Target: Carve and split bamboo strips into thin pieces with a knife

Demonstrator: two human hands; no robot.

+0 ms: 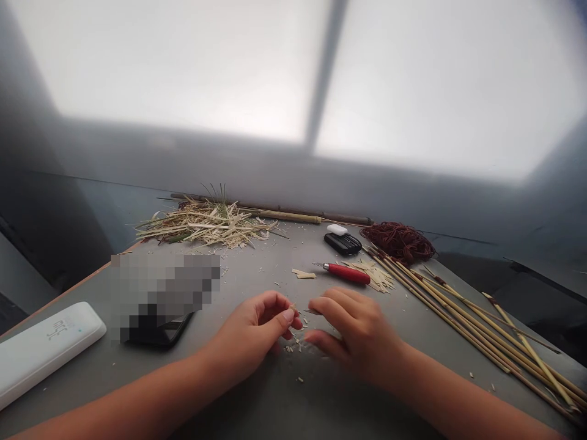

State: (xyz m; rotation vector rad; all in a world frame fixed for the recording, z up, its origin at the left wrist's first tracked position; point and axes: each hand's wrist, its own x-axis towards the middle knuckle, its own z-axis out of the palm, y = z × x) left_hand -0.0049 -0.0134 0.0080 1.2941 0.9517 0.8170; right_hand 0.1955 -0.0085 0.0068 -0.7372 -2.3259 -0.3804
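My left hand (pixel 259 321) is closed, pinching a small pale piece of bamboo (pixel 293 307) between thumb and fingertips. Just to its right, my right hand (pixel 351 327) is curled with the palm down. A thin dark sliver (pixel 312 311) juts from its fingers toward the left hand; what it belongs to is hidden behind them. Small pale shavings (pixel 293 345) lie on the table under both hands. Beyond the right hand rests a red-handled knife (pixel 348 273), its short blade pointing left. Flat pale strips (pixel 304 274) lie by the blade, and more strips (pixel 378 275) fan out beside the handle.
A heap of bamboo shavings (pixel 211 223) sits at the back left, with bamboo poles (pixel 293 216) behind. At right are thin bamboo sticks (pixel 458 311) and dark red cord (pixel 398 240). A black case (pixel 342 243), white case (pixel 337 230), phone (pixel 160 333) and white box (pixel 50 348) also lie here.
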